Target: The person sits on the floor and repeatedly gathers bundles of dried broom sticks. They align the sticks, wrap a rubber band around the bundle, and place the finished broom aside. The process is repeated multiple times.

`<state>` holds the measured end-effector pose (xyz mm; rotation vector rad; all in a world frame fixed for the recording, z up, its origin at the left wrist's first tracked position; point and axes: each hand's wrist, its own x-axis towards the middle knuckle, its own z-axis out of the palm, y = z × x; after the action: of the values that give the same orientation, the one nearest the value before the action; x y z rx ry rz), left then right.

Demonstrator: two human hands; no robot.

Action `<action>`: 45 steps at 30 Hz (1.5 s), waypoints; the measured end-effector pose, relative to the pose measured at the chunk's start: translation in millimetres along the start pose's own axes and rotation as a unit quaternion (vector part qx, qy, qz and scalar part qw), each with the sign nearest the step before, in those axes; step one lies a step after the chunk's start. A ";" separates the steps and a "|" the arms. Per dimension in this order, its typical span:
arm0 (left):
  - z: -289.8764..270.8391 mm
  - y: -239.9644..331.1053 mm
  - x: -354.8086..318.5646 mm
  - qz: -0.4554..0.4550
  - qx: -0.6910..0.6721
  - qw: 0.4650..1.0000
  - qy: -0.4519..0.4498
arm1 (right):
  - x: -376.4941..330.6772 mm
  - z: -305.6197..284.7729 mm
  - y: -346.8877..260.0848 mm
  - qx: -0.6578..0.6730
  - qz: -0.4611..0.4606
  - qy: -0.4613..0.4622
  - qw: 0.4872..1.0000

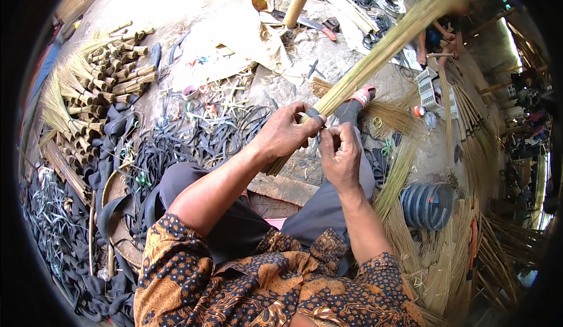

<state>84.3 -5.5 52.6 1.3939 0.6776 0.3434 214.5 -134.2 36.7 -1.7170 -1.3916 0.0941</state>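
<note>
A long bundle of pale straw stalks (375, 57) slants from over my lap up to the far right. My left hand (284, 130) is closed around its lower part, and cut ends poke out below my wrist. A dark rubber strip (314, 114) circles the stalks just beyond my left fingers. Close beside that wrap, my right hand (342, 158) is closed in a pinch, with a dark bit at its fingertips that looks like the strip's end. Both forearms reach in from the lower edge over my crossed legs.
Stacked straw bundles (126, 72) lie at the far left, near tangled dark rubber strips (193, 130). A red-handled blade (322, 29) lies by a wooden post (300, 1). On the right stand a blue ribbed container (427, 205) and loose straw (448, 256). Another person's hand (448, 35) shows upper right.
</note>
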 end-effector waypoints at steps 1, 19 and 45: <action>0.0 0.0 1.0 0.006 0.009 1.000 0.006 | 2.5 2.9 -4.4 -0.029 -0.023 0.027 0.999; 1.6 -11.5 -4.4 0.030 -0.124 0.991 -0.035 | 18.8 -20.2 -6.5 -0.123 -0.096 -0.014 0.988; 18.0 61.2 9.0 0.130 -0.211 0.967 0.064 | -88.8 -28.0 50.1 0.376 0.211 -0.266 0.862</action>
<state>112.5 -3.9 110.5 1.0553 0.4877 0.7473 235.1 -221.0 -20.0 -1.3078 -1.0768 1.2722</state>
